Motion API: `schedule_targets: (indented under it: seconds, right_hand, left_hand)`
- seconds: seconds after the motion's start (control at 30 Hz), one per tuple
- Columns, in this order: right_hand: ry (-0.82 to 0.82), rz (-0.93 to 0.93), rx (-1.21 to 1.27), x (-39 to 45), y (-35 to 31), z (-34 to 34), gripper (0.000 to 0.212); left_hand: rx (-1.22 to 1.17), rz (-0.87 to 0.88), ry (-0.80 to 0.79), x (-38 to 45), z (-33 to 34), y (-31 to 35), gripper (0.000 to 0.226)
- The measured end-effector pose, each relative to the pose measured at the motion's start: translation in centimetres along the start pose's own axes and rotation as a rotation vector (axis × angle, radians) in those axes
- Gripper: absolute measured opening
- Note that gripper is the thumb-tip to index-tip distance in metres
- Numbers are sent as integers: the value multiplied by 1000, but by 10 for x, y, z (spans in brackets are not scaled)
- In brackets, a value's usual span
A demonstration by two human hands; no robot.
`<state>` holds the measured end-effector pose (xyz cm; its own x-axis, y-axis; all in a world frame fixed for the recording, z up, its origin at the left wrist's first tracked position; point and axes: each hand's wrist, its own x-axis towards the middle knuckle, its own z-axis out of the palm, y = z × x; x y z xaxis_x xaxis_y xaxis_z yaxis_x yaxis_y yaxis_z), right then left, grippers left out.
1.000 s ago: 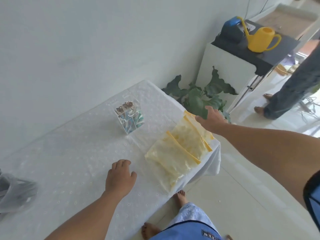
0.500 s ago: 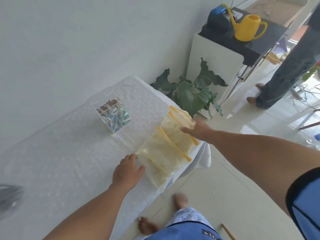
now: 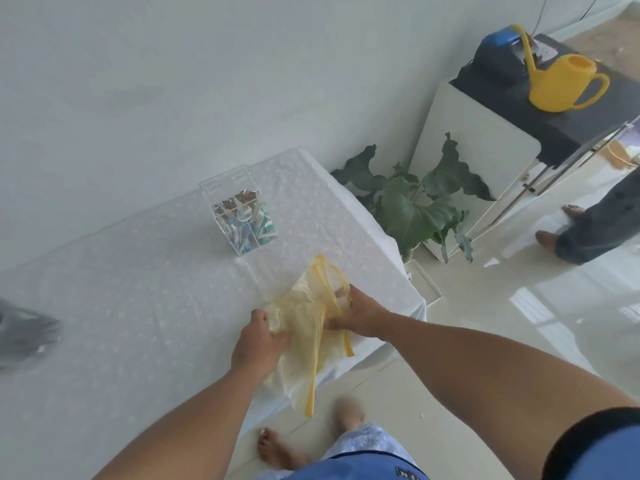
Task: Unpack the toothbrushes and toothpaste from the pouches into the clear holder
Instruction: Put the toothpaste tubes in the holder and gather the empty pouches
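We had both hands on the crumpled translucent yellow zip pouches [image 3: 308, 327] at the near edge of the white eyelet-cloth counter [image 3: 131, 306]. Our left hand [image 3: 256, 348] gripped them from the side away from the plant, our right hand [image 3: 360, 315] clutched the plant-side folds. Beyond the pouches stood the clear square acrylic holder [image 3: 242, 216], toothbrushes and toothpaste [image 3: 247, 221] inside it.

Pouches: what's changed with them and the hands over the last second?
Both hands closed in: the left hand left the cloth and the right hand came off the far edge; both now grip the bunched yellow pouches. The clear holder stayed put.
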<state>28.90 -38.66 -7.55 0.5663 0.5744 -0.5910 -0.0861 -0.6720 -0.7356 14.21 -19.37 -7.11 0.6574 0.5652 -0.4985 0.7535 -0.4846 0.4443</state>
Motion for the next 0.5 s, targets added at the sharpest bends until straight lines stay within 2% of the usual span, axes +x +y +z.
schedule_targets:
  seconds: [0.07, 0.17, 0.3, 0.43, 0.5]
  right_hand:
    - [-97, -88, -25, 4, -10, 7, 56]
    - [-206, -74, -32, 11, -32, 18, 52]
    - [-394, -78, -75, 18, -70, 49, 18]
    - [-501, -94, -126, 24, -103, 94, 36]
    - [-542, -113, -151, 29, -113, 120, 33]
  left_hand:
    - [-52, -55, 38, -3, -3, -3, 45]
    - [-112, -146, 105, -8, -8, -14, 44]
    - [-209, -282, 207, -21, -15, -41, 39]
    - [-329, -402, 331, -41, -24, -76, 34]
    - [-397, -454, 391, -54, -28, -94, 34]
